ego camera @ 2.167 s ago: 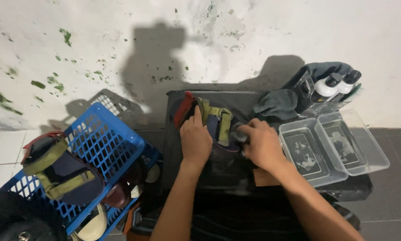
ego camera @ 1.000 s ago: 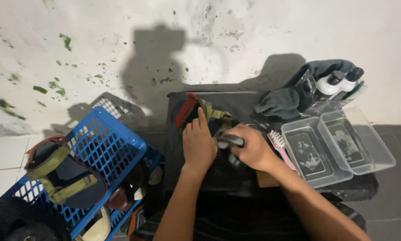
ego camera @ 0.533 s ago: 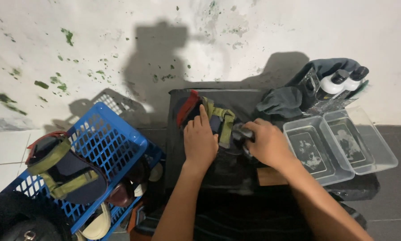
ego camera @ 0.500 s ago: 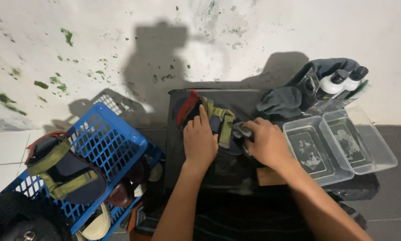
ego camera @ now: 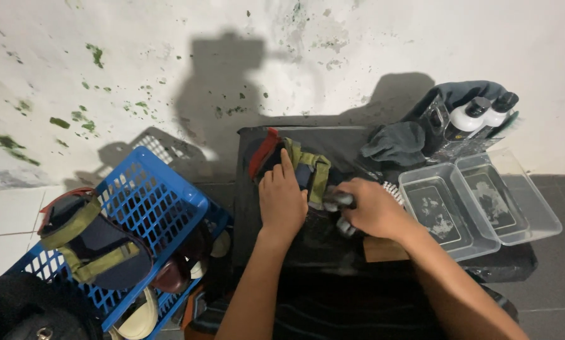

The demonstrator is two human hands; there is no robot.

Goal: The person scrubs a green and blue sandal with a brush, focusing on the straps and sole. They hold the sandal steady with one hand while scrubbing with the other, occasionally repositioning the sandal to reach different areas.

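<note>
A dark sandal [ego camera: 295, 165] with olive straps and a red edge lies on a black work surface [ego camera: 352, 141]. My left hand [ego camera: 282, 203] presses flat on the sandal and holds it down. My right hand [ego camera: 372, 208] is closed around a dark-handled brush [ego camera: 337, 200], its head against the sandal just right of my left hand. White bristles of another brush [ego camera: 392, 189] show behind my right hand.
A blue plastic basket [ego camera: 163, 208] at the left holds a matching sandal [ego camera: 90, 242] and other shoes. Two clear tubs [ego camera: 477, 201] with murky water stand at the right, two white bottles [ego camera: 481, 116] and grey cloths [ego camera: 399, 143] behind them. A stained white wall lies beyond.
My right hand has been moving the brush back and forth across the sandal, now sitting slightly lower and left. My left hand stays pressed on the sandal.
</note>
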